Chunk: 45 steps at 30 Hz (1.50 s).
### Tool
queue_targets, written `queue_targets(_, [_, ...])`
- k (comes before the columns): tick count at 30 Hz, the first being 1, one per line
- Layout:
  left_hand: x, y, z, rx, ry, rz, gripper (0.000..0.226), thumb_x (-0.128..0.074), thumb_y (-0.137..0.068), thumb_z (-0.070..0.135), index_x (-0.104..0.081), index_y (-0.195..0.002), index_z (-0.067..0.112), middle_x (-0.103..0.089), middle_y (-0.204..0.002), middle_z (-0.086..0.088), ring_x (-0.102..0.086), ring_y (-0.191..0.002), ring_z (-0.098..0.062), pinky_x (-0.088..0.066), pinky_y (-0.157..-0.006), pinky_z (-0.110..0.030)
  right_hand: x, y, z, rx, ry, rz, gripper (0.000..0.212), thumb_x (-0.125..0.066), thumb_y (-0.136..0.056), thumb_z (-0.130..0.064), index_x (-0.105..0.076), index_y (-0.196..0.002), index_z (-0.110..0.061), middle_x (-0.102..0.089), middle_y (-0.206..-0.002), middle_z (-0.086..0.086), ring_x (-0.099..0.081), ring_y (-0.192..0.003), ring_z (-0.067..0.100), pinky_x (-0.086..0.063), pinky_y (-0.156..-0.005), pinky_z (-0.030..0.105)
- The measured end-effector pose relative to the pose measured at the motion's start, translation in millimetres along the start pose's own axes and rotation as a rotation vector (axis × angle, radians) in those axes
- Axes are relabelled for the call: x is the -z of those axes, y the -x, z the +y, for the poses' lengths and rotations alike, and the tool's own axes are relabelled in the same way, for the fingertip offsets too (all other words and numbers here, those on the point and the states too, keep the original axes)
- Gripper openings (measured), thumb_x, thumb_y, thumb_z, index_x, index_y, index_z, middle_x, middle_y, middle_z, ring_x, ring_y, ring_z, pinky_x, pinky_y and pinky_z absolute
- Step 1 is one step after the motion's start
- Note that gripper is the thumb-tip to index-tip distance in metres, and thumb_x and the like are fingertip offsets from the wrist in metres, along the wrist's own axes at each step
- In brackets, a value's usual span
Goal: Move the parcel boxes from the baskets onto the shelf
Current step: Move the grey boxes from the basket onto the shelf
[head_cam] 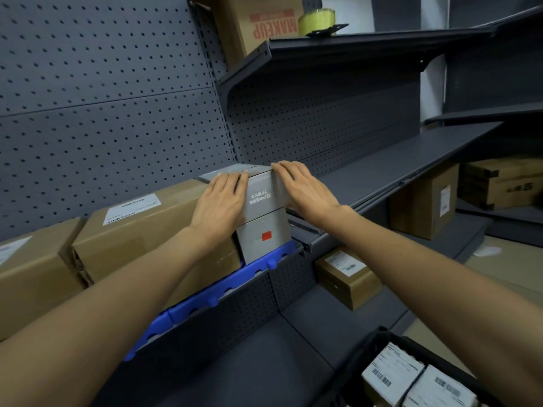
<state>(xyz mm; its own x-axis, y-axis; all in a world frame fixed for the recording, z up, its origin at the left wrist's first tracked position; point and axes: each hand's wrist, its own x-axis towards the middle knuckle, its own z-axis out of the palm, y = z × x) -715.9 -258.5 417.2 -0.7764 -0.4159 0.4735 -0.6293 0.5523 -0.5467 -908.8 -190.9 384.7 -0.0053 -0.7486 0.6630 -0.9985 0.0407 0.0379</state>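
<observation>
Both hands flat on the upper grey box: left hand on its left face, right hand on the right, fingers straight, squeezing to square it over the lower grey box on the shelf. Brown carton alongside acts as a stop. More parcels wait in the basket.

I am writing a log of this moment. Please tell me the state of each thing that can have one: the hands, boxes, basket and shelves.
Left hand: open, flat against top grey box.
Right hand: open, flat against top grey box.
Top grey box: stacked on lower grey box.
Lower grey box: closed, on shelf.
Brown boxes: closed, on shelf beside the grey ones.
Basket: holds white labelled boxes.
Middle shelf: bare where visible.
</observation>
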Motion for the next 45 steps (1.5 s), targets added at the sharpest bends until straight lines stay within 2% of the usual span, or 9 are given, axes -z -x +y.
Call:
queue_targets(6, [17, -4, 28, -0.109, 0.115, 0.057, 0.08, -0.071, -0.081, 0.012, -0.028, -0.148, 0.003, -0.039, -0.144, -0.018, -0.037, -0.133, -0.034, -0.029, -0.112, -0.041, 23, 53, 34, -0.133, 0.029, -0.153, 0.066, -0.066, -0.09, -0.011, -0.031, -0.146, -0.008, -0.036, -0.147, 0.012, -0.03, -0.136, 0.029, -0.048, -0.098, 0.04])
queue_targets(11, [15, 3, 94, -0.273, 0.388, -0.001, 0.076, -0.07, -0.085, 0.016, -0.029, -0.149, 0.007, -0.04, -0.145, -0.015, -0.037, -0.132, -0.034, -0.04, -0.104, -0.045, 24, 137, 55, -0.245, 0.044, -0.335, 0.048, -0.06, -0.093, -0.025, -0.042, -0.135, -0.01, -0.049, -0.132, 0.011, -0.043, -0.125, 0.032, -0.048, -0.092, 0.043])
queue_targets(15, [-1, 20, 174, -0.409, 0.522, -0.059, 0.074, -0.07, -0.085, 0.022, -0.033, -0.148, 0.009, -0.042, -0.145, -0.011, -0.037, -0.133, -0.028, -0.039, -0.106, -0.04, 16, 224, 72, -0.368, 0.058, -0.497, 0.047, -0.058, -0.095, -0.026, -0.042, -0.136, -0.01, -0.046, -0.136, 0.012, -0.044, -0.124, 0.034, -0.045, -0.091, 0.042])
queue_targets(19, [-10, 47, 259, -0.525, 0.607, -0.158, 0.075, -0.066, -0.089, 0.031, -0.025, -0.151, 0.014, -0.035, -0.15, -0.004, -0.03, -0.137, -0.022, -0.034, -0.105, -0.031, 9, 311, 83, -0.534, 0.027, -0.618, 0.053, -0.059, -0.094, -0.028, -0.041, -0.14, -0.011, -0.047, -0.14, 0.012, -0.042, -0.127, 0.033, -0.042, -0.101, 0.041])
queue_targets(26, [-32, 103, 391, -0.701, 0.754, -0.376, 0.082, -0.069, -0.087, 0.031, -0.021, -0.152, 0.013, -0.031, -0.154, -0.006, -0.027, -0.139, -0.024, -0.028, -0.112, -0.033, 6, 449, 90, -0.783, -0.011, -0.798, 0.046, -0.058, -0.093, -0.027, -0.044, -0.135, -0.01, -0.053, -0.13, 0.013, -0.047, -0.121, 0.033, -0.043, -0.093, 0.037])
queue_targets(32, [-45, 139, 458, -0.779, 0.811, -0.549, 0.084, -0.068, -0.088, 0.028, -0.017, -0.153, 0.015, -0.026, -0.156, -0.006, -0.022, -0.142, -0.024, -0.028, -0.112, -0.034, -6, 534, 96, -0.981, -0.083, -0.958, 0.066, -0.06, -0.096, -0.029, -0.026, -0.148, -0.008, -0.036, -0.148, 0.015, -0.038, -0.132, 0.035, -0.041, -0.103, 0.041])
queue_targets(37, [-53, 152, 485, -0.799, 0.798, -0.649, 0.086, -0.07, -0.087, 0.029, -0.016, -0.153, 0.015, -0.023, -0.157, -0.006, -0.019, -0.144, -0.025, -0.028, -0.114, -0.036, -24, 562, 99, -1.064, -0.091, -1.019, 0.087, -0.069, -0.088, -0.033, -0.016, -0.15, -0.003, -0.027, -0.15, 0.018, -0.026, -0.138, 0.039, -0.033, -0.111, 0.044])
queue_targets(41, [-60, 163, 500, -0.809, 0.796, -0.701, 0.09, -0.071, -0.085, 0.029, -0.014, -0.154, 0.014, -0.021, -0.158, -0.005, -0.02, -0.143, -0.026, -0.027, -0.114, -0.039, -38, 574, 96, -1.083, -0.042, -1.019, 0.101, -0.077, -0.08, -0.037, -0.013, -0.149, -0.001, -0.023, -0.15, 0.019, -0.02, -0.14, 0.039, -0.031, -0.111, 0.045])
queue_targets(45, [-66, 174, 507, -0.809, 0.798, -0.72, 0.094, -0.073, -0.084, 0.029, -0.012, -0.154, 0.014, -0.02, -0.158, -0.005, -0.021, -0.141, -0.027, -0.025, -0.114, -0.037, -48, 575, 90, -1.08, 0.056, -0.953, 0.103, -0.08, -0.076, -0.029, -0.012, -0.149, -0.001, -0.025, -0.145, 0.018, -0.027, -0.135, 0.034, -0.036, -0.106, 0.037])
